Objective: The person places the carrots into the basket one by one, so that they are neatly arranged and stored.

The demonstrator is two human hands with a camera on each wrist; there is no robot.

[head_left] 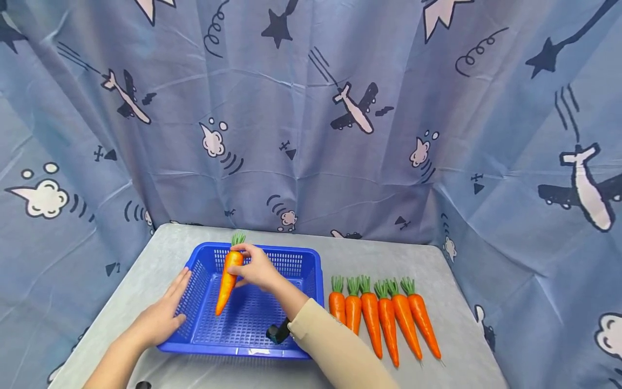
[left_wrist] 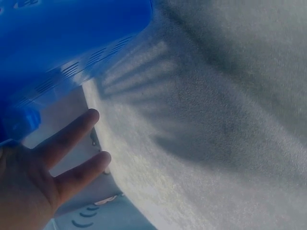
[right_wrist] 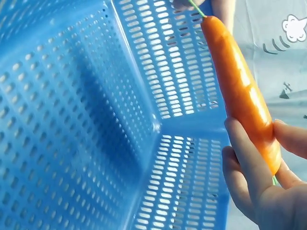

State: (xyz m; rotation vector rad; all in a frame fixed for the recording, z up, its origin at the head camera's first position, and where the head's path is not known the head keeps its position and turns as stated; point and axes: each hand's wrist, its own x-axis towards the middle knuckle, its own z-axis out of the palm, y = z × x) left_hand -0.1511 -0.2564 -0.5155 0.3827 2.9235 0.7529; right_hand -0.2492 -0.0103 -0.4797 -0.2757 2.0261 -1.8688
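Note:
Over the left part of a blue plastic basket [head_left: 243,351], my right hand [head_left: 257,268] grips an orange carrot [head_left: 227,281] near its thick end. The carrot's green top points to the back and its tip to the front. In the right wrist view, fingers [right_wrist: 244,153] and thumb curl round the carrot [right_wrist: 240,86], above the perforated basket wall [right_wrist: 177,62]. My left hand [head_left: 162,313] rests with straight fingers against the basket's left side. In the left wrist view, the left hand [left_wrist: 43,177] shows spread fingers beside the basket [left_wrist: 72,38].
Several carrots [head_left: 371,319] with green tops lie in a row on the grey table [head_left: 461,324], right of the basket. A patterned blue curtain [head_left: 301,135] hangs behind and at both sides. A dark strap end [head_left: 278,332] hangs from the right wrist over the basket.

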